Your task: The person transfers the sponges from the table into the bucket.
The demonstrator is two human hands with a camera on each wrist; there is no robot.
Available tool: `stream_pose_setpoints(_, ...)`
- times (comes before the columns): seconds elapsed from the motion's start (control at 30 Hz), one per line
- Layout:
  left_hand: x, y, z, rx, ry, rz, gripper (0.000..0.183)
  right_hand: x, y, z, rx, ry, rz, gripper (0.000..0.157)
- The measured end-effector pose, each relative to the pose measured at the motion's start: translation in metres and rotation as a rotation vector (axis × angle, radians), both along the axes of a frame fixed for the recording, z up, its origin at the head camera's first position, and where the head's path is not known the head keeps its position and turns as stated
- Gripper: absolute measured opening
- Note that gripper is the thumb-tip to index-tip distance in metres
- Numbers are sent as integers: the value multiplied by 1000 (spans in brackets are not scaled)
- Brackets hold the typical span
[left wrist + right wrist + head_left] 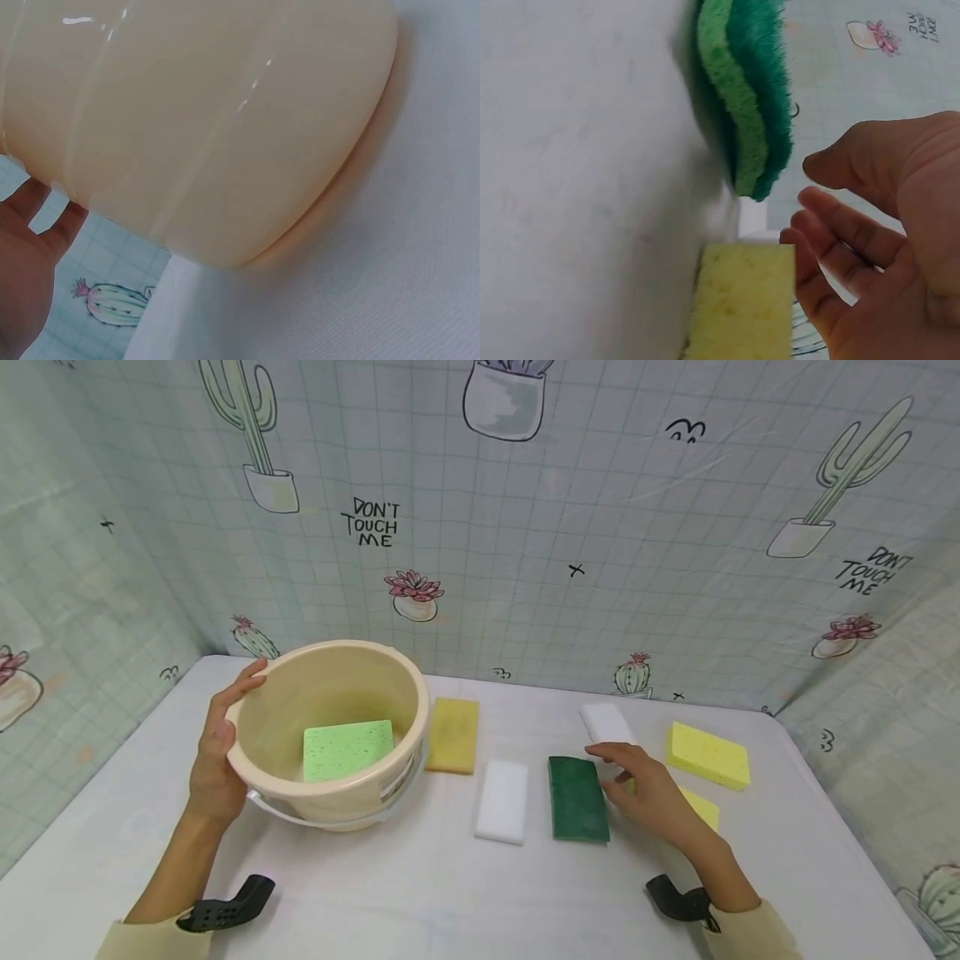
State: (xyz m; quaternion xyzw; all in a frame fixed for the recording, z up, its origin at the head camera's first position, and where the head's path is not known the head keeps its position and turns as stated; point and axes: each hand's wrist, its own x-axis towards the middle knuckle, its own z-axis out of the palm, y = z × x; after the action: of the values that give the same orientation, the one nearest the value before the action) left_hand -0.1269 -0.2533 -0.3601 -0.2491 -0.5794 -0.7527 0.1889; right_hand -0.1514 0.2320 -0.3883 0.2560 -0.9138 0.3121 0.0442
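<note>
At the left stands a cream bucket [327, 812] with a light green sponge [347, 750] inside. My left hand [216, 760] grips its left rim; in the left wrist view, fingers [73, 225] lie against the bucket wall [202, 112]. My right hand [652, 789] hovers over the right side of the table, holding nothing, its fingers loosely bent. Just left of its fingertips lies a green sponge with a dark green scouring side up [578, 799]. Beneath the hand a yellow sponge [701, 808] is partly hidden; it also shows in the right wrist view [742, 304].
Beside the bucket lies a mustard-yellow sponge [453, 735]. A white sponge [502, 802] lies between it and the green one. Behind the right hand lie another white sponge [606, 722] and a yellow sponge [707, 755]. A patterned curtain [517, 527] borders the white table [420, 893].
</note>
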Motion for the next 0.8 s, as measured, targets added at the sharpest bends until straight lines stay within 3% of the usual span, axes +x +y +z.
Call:
stream_pose_setpoints(0.2, 0, 0, 0, 3, -9, -3, 49, -4, 4, -12, 41, -11, 91, 56)
stream_pose_setpoints(0.43, 2, -1, 0, -13, -22, 4, 49, -4, 7, -14, 93, 9, 168, 56)
stream_pose_setpoints(0.8, 0, 0, -1, 25, -2, -19, 50, -5, 7, -11, 112, -54, 175, 62)
